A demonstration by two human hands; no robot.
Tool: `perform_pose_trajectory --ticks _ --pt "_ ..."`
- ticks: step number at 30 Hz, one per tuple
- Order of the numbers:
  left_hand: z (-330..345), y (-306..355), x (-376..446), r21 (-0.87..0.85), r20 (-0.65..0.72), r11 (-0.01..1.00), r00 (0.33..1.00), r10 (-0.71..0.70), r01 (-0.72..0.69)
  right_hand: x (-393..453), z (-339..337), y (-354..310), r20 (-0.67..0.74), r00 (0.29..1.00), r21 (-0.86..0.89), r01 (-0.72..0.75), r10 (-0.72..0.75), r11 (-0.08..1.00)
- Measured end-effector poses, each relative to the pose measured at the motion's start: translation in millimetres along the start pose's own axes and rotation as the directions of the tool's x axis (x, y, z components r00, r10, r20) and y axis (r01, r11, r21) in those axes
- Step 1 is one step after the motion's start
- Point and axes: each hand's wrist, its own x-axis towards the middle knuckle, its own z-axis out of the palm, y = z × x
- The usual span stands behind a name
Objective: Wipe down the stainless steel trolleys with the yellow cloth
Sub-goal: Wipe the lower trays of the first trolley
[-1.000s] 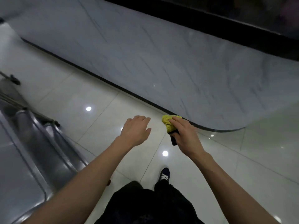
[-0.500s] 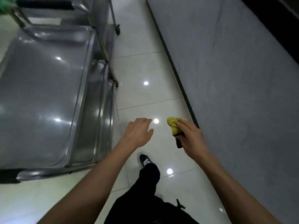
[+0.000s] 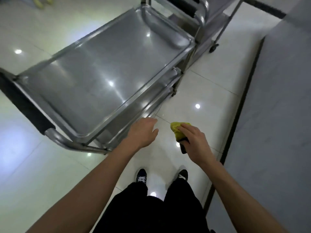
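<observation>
1. While the person stands on the glossy tiled floor (image 3: 210, 91), the stainless steel trolley (image 3: 101, 76) sits ahead and to their left, top shelf bare, reflecting ceiling lights.
2. Left hand (image 3: 143, 132) hovers just off the trolley's near right rim, fingers relaxed and spread, gripping nothing, not touching the steel.
3. Right hand (image 3: 193, 140) is right of the trolley, over the floor, fingers curled round a bunched yellow cloth (image 3: 178, 130) plus a dark object (image 3: 183, 147) under it; can't tell what that is.
4. Black padded handle (image 3: 25, 105) on the trolley's near left end; lower shelf edge (image 3: 161, 95) shows below the right rim.
5. Second trolley (image 3: 210, 19) butts against the first one's far end.
6. Grey marble wall (image 3: 277, 115) with dark base strip runs right of the trolley; an open floor lane lies between them.
7. Both shoes (image 3: 141, 175) stand in that lane.
</observation>
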Motion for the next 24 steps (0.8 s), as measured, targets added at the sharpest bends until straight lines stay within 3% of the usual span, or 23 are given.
perform_pose_trajectory --ticks 6,12,18,24 --pt "19.4 -14.2 11.2 -0.177 -0.093 0.946 0.952 -0.293 0.273 81.3 1.6 30.2 0.208 0.953 0.009 0.224 -0.221 0.974" --pt "63.4 1.4 1.5 -0.268 -0.082 0.795 0.81 -0.581 0.544 146.2 26.9 58.4 0.384 0.813 0.106 0.432 -0.438 0.896" --pt "110.9 -3.1 -14.8 -0.305 -0.047 0.671 0.694 -0.719 0.675 174.5 81.3 55.5 0.462 0.728 0.141 0.504 -0.507 0.852" --pt "152.9 -39.5 -19.8 -0.345 -0.06 0.609 0.631 -0.774 0.714 178.4 141.1 54.2 0.515 0.676 0.123 0.55 -0.527 0.826"
